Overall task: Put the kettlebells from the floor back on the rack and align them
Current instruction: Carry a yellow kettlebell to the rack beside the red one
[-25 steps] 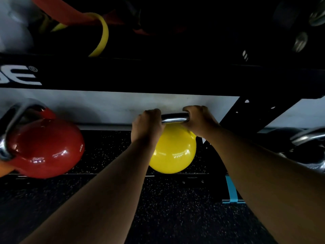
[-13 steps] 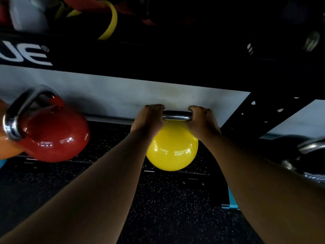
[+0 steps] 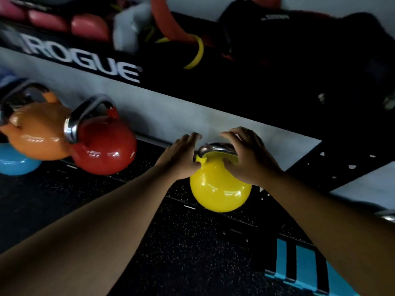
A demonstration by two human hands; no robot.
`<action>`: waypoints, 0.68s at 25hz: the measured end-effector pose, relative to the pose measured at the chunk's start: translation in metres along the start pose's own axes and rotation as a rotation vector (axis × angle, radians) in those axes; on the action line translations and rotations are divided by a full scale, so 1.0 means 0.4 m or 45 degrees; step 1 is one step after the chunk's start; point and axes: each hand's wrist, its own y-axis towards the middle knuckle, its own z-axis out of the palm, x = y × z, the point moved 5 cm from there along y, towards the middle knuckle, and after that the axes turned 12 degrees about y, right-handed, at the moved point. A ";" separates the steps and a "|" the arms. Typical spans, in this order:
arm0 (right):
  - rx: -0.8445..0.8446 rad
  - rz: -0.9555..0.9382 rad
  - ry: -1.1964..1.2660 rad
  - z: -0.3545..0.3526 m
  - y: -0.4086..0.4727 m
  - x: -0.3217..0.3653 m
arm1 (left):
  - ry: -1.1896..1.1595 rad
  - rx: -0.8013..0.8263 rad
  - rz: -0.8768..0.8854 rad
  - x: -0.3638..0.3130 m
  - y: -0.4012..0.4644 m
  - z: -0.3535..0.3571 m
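1. The yellow kettlebell [image 3: 220, 189] sat on the rack's low speckled shelf [image 3: 149, 184], near the black upright bracket [image 3: 333, 167] at the right and well apart from the other bells.
2. Its steel handle [image 3: 215, 148] ran roughly left to right, close to the pale wall behind.
3. The left hand [image 3: 181, 159] lay against the left shoulder of the bell, just beside the handle's left end, fingers stretched out loosely toward the wall and not wrapped round anything.
4. The right hand [image 3: 248, 159] arched over the handle's right end with fingers spread and curled; the thumb rested on the yellow body below the handle. Whether the fingers pressed on the steel or only hovered above it I could not tell.
5. To the left, on the same shelf, stood a red kettlebell [image 3: 104, 150], touching an orange kettlebell [image 3: 36, 133] beside it; a blue kettlebell [image 3: 15, 163] showed partly under the orange one at the picture's edge.
6. Above ran a black beam [image 3: 192, 82] lettered ROGUE, and on the upper shelf lay pink balls [image 3: 89, 26], a yellow band [image 3: 197, 54] and dark gear, blurred.
7. A blue striped mat [image 3: 303, 268] lay at the lower right.
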 end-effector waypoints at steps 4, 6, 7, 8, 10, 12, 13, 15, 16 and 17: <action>0.001 -0.289 -0.106 0.061 0.058 0.201 | 0.169 0.009 -0.160 0.170 -0.164 -0.057; 0.072 -0.388 -0.072 0.125 0.077 0.326 | 0.196 0.013 -0.273 0.282 -0.279 -0.082; 0.120 -0.437 -0.047 0.162 0.082 0.389 | 0.201 0.030 -0.333 0.336 -0.344 -0.088; 0.170 -0.480 -0.023 0.201 0.083 0.449 | 0.204 0.051 -0.394 0.388 -0.412 -0.091; 0.277 -0.583 0.017 0.292 0.077 0.597 | 0.199 0.083 -0.549 0.505 -0.582 -0.097; 0.391 -0.691 0.052 0.399 0.049 0.777 | 0.170 0.108 -0.744 0.632 -0.794 -0.095; 0.460 -0.757 0.077 0.466 0.018 0.886 | 0.144 0.123 -0.855 0.696 -0.926 -0.090; 0.600 -0.873 0.119 0.600 -0.069 1.098 | 0.084 0.143 -1.058 0.797 -1.191 -0.068; 0.666 -0.920 0.143 0.660 -0.116 1.189 | 0.060 0.151 -1.139 0.832 -1.309 -0.056; 0.729 -0.967 0.170 0.717 -0.168 1.273 | 0.038 0.162 -1.210 0.858 -1.419 -0.043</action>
